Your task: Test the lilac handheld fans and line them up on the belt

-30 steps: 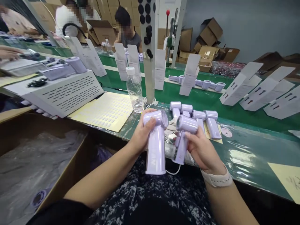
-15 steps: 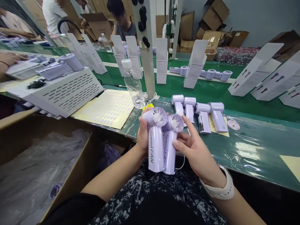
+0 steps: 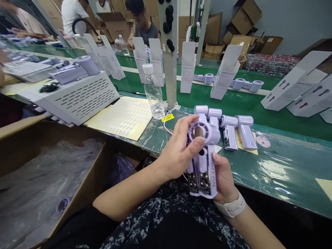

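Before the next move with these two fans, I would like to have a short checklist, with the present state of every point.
1. Two handheld fans supported by both hands: ok; the left hand grips at the heads, the right hand at a handle.
2. Handles closed: not ok; circuit boards are exposed.
3. Front fan head free of defects: cannot tell; the left thumb covers part of its opening.
4. Plastic bottle capped: ok; its white cap is on.
5. Sticker sheet clear of the hands: ok; it lies apart, beyond the left forearm.
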A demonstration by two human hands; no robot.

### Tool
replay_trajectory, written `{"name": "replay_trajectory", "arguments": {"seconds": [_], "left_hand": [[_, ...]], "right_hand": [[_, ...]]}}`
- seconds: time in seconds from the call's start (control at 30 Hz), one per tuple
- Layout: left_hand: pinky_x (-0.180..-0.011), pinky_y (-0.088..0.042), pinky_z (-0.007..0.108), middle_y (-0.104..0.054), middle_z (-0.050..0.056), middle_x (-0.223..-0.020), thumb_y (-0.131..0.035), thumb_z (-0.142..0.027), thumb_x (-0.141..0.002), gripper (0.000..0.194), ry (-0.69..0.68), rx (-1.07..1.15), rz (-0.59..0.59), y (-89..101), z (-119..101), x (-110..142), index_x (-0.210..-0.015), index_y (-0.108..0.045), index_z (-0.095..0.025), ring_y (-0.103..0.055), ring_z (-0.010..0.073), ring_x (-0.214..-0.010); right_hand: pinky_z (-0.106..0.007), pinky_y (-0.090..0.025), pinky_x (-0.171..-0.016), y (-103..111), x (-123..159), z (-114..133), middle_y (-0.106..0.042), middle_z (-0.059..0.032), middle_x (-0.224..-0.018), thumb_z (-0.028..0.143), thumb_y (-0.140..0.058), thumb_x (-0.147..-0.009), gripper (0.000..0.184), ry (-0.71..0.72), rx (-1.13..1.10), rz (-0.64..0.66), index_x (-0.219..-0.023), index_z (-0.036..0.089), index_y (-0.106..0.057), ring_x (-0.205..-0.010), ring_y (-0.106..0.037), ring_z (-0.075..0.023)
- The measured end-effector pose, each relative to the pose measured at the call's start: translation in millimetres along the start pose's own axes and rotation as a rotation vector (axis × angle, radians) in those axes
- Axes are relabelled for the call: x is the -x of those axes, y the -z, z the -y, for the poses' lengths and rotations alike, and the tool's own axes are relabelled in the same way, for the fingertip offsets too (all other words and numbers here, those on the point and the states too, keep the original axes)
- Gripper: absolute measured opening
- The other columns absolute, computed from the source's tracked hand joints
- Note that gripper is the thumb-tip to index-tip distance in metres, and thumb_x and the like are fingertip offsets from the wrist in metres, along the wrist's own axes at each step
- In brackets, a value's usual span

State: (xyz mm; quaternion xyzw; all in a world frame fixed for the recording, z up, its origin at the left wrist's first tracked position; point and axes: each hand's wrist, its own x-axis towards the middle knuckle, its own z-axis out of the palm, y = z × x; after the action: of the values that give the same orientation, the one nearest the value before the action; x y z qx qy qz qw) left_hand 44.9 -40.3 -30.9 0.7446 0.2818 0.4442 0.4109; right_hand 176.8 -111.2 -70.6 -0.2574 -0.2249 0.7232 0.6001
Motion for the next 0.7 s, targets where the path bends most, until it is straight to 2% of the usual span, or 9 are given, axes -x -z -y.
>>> {"name": "replay_trajectory", "arguments": {"seconds": [0.07,0.13,0.23,0.3,0.43,0.53,0.7], "left_hand": [[-0.119,-0.035,0.051,-0.045,0.009,-0.149,-0.044,-0.067,-0.099,0.058,-0.088,0.044,-0.033,1.0,3.1,0.9,-0.144,-0.044,-0.031,-0.045,0.0288,-0.138],[-0.122,-0.032,0.050,-0.046,0.006,-0.149,-0.048,-0.061,-0.100,0.049,-0.136,0.111,-0.115,2.6,8.9,0.8,-0.141,-0.048,-0.034,-0.043,0.0271,-0.141],[-0.121,-0.035,0.048,-0.052,0.004,-0.143,-0.056,-0.052,-0.099,0.039,-0.110,0.237,-0.194,4.2,16.1,-0.9,-0.132,-0.054,-0.033,-0.045,0.0263,-0.138],[-0.119,-0.037,0.047,-0.055,0.005,-0.139,-0.060,-0.049,-0.097,0.035,-0.079,0.282,-0.220,3.8,17.2,-1.7,-0.128,-0.057,-0.031,-0.047,0.0265,-0.136],[-0.117,-0.039,0.044,-0.057,0.006,-0.136,-0.060,-0.041,-0.097,0.028,-0.063,0.277,-0.234,0.1,13.2,-1.0,-0.123,-0.059,-0.029,-0.049,0.0263,-0.136],[-0.117,-0.040,0.044,-0.059,0.007,-0.133,-0.065,-0.038,-0.094,0.028,-0.055,0.247,-0.218,-0.9,11.3,-0.4,-0.120,-0.060,-0.028,-0.050,0.0271,-0.135],[-0.117,-0.041,0.044,-0.061,0.007,-0.131,-0.068,-0.035,-0.092,0.027,-0.026,0.190,-0.196,5.0,17.2,0.7,-0.117,-0.060,-0.027,-0.052,0.0267,-0.134]], "right_hand": [[-0.039,-0.057,-0.067,3.1,-0.4,1.2,-0.075,-0.0121,-0.102,0.059,-0.067,-0.081,0.053,-0.061,-0.127,0.095,-0.117,0.021,-0.071,-0.082,-0.069,-0.0273],[-0.033,-0.052,-0.061,8.1,-1.0,1.9,-0.075,-0.0130,-0.103,0.063,-0.067,-0.077,0.054,-0.081,-0.253,0.203,-0.110,0.021,-0.072,-0.076,-0.065,-0.0227],[-0.028,-0.047,-0.057,17.1,-2.6,1.8,-0.074,-0.0123,-0.106,0.066,-0.072,-0.071,0.058,-0.035,-0.363,0.321,-0.110,0.023,-0.069,-0.072,-0.060,-0.0182],[-0.027,-0.045,-0.055,22.4,-4.0,1.4,-0.072,-0.0110,-0.106,0.070,-0.071,-0.070,0.060,0.000,-0.341,0.340,-0.109,0.024,-0.068,-0.069,-0.056,-0.0167],[-0.027,-0.042,-0.051,24.8,-4.4,1.8,-0.069,-0.0083,-0.103,0.074,-0.067,-0.068,0.061,0.020,-0.226,0.300,-0.107,0.027,-0.065,-0.064,-0.051,-0.0155],[-0.028,-0.042,-0.051,22.8,0.9,8.4,-0.068,-0.0086,-0.102,0.077,-0.066,-0.068,0.062,0.030,-0.169,0.217,-0.106,0.029,-0.063,-0.064,-0.050,-0.0162],[-0.030,-0.042,-0.054,41.4,18.4,42.4,-0.066,-0.0099,-0.105,0.083,-0.065,-0.067,0.068,0.197,0.047,0.027,-0.111,0.030,-0.060,-0.067,-0.049,-0.0178]]}}
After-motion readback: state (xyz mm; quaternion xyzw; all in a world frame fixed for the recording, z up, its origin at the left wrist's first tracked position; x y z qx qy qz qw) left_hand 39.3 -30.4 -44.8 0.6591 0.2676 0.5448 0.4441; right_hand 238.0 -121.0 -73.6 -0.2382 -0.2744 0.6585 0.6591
